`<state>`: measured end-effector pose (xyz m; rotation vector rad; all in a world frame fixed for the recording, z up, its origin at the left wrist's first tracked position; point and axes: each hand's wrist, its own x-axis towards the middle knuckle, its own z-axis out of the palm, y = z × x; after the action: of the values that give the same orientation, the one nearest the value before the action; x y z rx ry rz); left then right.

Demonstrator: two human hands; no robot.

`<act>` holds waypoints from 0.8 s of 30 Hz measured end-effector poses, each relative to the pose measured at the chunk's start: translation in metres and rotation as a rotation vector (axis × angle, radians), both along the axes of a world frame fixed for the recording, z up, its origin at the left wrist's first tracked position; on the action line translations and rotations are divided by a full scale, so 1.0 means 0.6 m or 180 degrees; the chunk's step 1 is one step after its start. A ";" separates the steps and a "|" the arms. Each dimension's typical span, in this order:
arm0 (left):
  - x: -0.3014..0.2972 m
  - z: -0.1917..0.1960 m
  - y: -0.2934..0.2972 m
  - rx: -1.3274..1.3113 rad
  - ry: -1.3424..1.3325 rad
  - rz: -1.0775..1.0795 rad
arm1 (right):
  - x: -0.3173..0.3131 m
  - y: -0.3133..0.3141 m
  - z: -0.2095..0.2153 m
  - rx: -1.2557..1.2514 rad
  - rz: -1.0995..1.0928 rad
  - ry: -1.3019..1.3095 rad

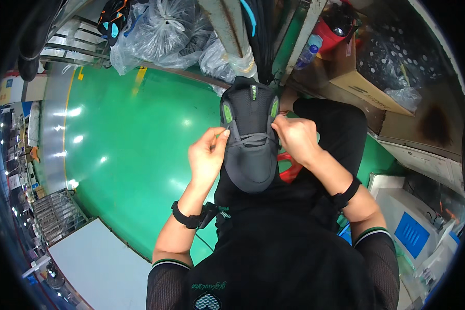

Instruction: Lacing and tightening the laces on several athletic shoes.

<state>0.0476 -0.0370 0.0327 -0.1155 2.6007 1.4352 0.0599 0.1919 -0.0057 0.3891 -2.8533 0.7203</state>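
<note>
A black sneaker (252, 168) with green side accents rests over my lap, its toe pointing toward me. Grey shoelaces (254, 138) cross low on its tongue (250, 111). At the shoe's left edge, my left hand (206, 155) is closed, thumb and fingertips pinched on what looks like the lace. My right hand (297, 137) is closed in a similar pinch at the right edge, by the eyelets. The lace between the fingertips is mostly hidden.
Clear plastic bags (163, 33) lie on a metal rack beyond the shoe. A cardboard box (369, 85) and a plastic bottle (307, 57) stand on a shelf at far right. A white tabletop (101, 263) is at lower left, over a green floor (134, 139).
</note>
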 end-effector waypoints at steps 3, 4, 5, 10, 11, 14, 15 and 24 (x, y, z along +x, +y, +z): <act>0.000 0.010 0.002 -0.0580 0.0599 -0.0216 | -0.031 0.022 0.014 0.0448 0.0718 -0.0058; -0.007 0.011 0.003 -0.0724 0.1066 -0.0396 | -0.042 0.037 0.016 0.0533 0.0919 -0.0096; -0.014 0.014 0.002 -0.0739 0.1084 -0.0382 | -0.046 0.045 0.021 0.0498 0.1072 -0.0111; -0.028 0.023 0.005 -0.1638 0.1276 -0.1165 | -0.061 0.057 0.055 0.0442 0.0989 -0.0060; -0.034 0.023 0.006 -0.1646 0.1020 -0.1266 | -0.070 0.057 0.062 0.0437 0.0991 -0.0069; -0.064 0.011 0.016 -0.1076 -0.0123 -0.0948 | -0.114 0.060 0.065 0.0419 0.2142 0.0493; -0.066 0.016 0.016 -0.1082 -0.0132 -0.0949 | -0.121 0.058 0.065 0.0411 0.2143 0.0487; -0.184 0.051 -0.004 -0.1967 0.1571 -0.4203 | -0.161 0.036 0.060 0.0895 0.2877 -0.0609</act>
<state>-0.0626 -0.0394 0.0635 1.6628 2.3152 0.1738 -0.0365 0.2135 0.0301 1.7944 -2.8637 0.4621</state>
